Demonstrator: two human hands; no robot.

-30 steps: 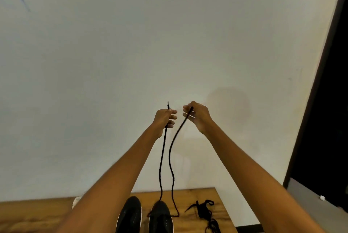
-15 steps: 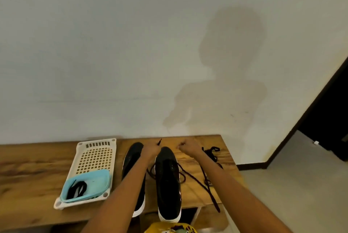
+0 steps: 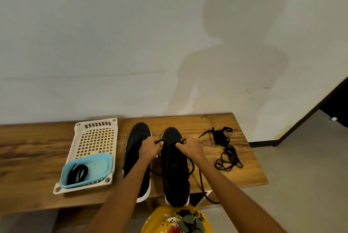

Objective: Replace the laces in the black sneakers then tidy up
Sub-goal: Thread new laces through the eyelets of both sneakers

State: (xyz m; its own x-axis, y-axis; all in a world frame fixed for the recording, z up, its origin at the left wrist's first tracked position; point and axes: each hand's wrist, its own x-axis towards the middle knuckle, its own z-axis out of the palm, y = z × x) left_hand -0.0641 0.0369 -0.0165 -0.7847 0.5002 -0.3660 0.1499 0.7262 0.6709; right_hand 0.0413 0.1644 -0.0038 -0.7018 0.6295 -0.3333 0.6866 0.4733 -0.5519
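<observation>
Two black sneakers with white soles stand side by side on the wooden bench (image 3: pixel 33 149), toes toward the wall: the left sneaker (image 3: pixel 136 138) and the right sneaker (image 3: pixel 174 174). My left hand (image 3: pixel 149 148) pinches one end of a black lace (image 3: pixel 202 181) by the right sneaker's toe. My right hand (image 3: pixel 188 146) pinches the lace's other part over the same shoe. The slack runs down the shoe's right side and hangs off the bench's front edge.
A loose pile of black laces (image 3: pixel 226 149) lies on the bench to the right. At left, a cream perforated tray (image 3: pixel 94 138) carries a light blue tub (image 3: pixel 99 165) with another black lace (image 3: pixel 77 173) inside. A white wall stands behind; a dark doorway (image 3: pixel 337 108) is far right.
Both hands came down from holding the lace ends high against the wall to the right sneaker's toe. The view tilted down, bringing bench, tray and tub into sight.
</observation>
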